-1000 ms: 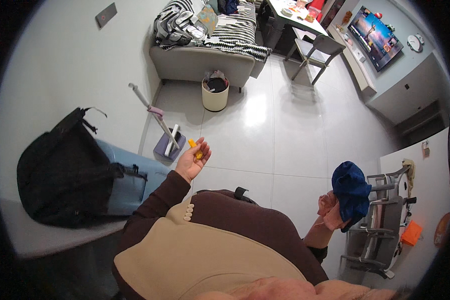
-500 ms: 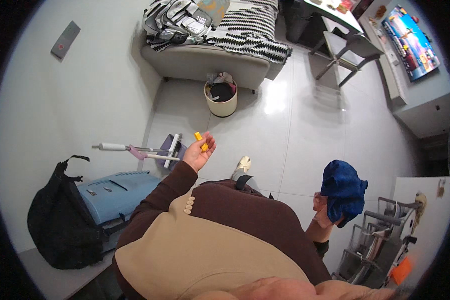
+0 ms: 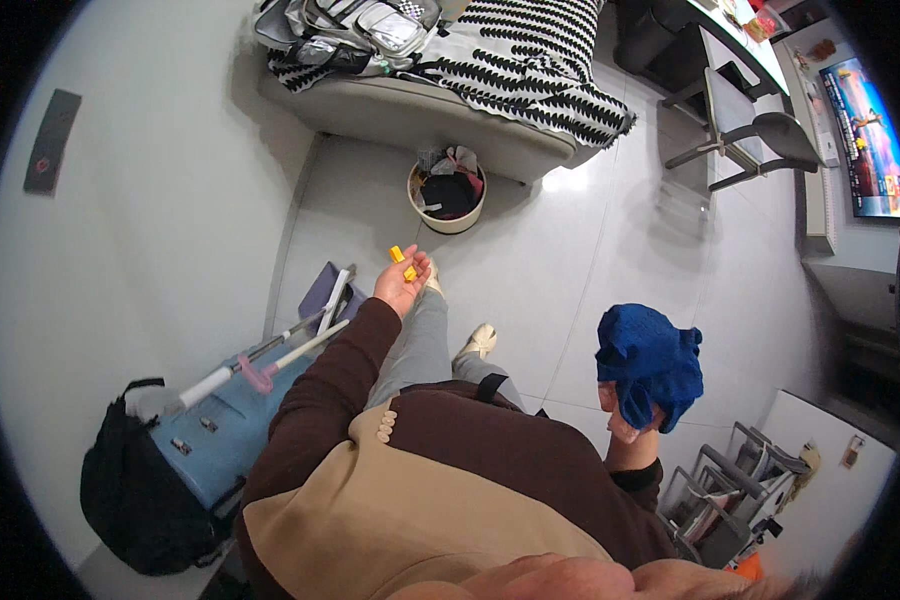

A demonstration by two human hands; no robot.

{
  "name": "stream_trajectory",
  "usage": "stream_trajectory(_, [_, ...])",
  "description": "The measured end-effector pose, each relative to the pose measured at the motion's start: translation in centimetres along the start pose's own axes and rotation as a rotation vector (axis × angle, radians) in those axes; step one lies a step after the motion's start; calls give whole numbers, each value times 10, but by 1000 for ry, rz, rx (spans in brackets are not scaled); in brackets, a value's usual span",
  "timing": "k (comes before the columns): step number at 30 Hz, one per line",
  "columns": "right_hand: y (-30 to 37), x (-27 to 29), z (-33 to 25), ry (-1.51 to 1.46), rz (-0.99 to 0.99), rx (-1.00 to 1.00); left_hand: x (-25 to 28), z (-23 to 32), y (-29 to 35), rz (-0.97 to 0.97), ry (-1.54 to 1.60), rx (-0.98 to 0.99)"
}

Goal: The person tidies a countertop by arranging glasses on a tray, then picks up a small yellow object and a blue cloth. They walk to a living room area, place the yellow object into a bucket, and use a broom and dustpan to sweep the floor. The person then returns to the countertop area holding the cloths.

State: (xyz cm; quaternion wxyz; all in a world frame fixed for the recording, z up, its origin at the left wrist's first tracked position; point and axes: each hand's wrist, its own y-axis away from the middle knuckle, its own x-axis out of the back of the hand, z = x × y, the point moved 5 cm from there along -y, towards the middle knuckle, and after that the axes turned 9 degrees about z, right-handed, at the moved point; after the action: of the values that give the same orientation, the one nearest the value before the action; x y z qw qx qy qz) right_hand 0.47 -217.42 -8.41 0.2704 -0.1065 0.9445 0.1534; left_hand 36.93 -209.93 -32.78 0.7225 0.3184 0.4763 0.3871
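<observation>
Near the middle of the frame, a little left of centre, the left hand [image 3: 402, 283] lies palm up with its fingers loosely spread, and two small orange-yellow pieces [image 3: 403, 264] rest on the fingers and the upper palm; they look like short blocky plastic bits, too small to tell apart further. At the right of centre the right hand [image 3: 625, 418] is closed around the lower part of a bright blue cloth [image 3: 651, 364], a crumpled, soft bundle with folds and a ragged edge that stands up above the fist and hides most of the fingers. Both sleeves are dark brown. Above the left hand, toward the upper middle of the frame, a round cream waste bin [image 3: 448, 196] holds dark and pink rubbish and stands just before a grey sofa [image 3: 400, 112] covered with a black-and-white patterned blanket [image 3: 530, 60]. At the lower left a black backpack [image 3: 140, 495] leans beside a light blue suitcase [image 3: 232, 425].
</observation>
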Motion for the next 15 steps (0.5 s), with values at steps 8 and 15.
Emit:
stream_trajectory(8, [-166, -78, 21, 1153, -56, 416, -19, 33, -104, 19, -71, 88])
stream_trajectory(15, [-323, -66, 82, 253, 86, -76, -31, 59, -154, 50, -150, 73])
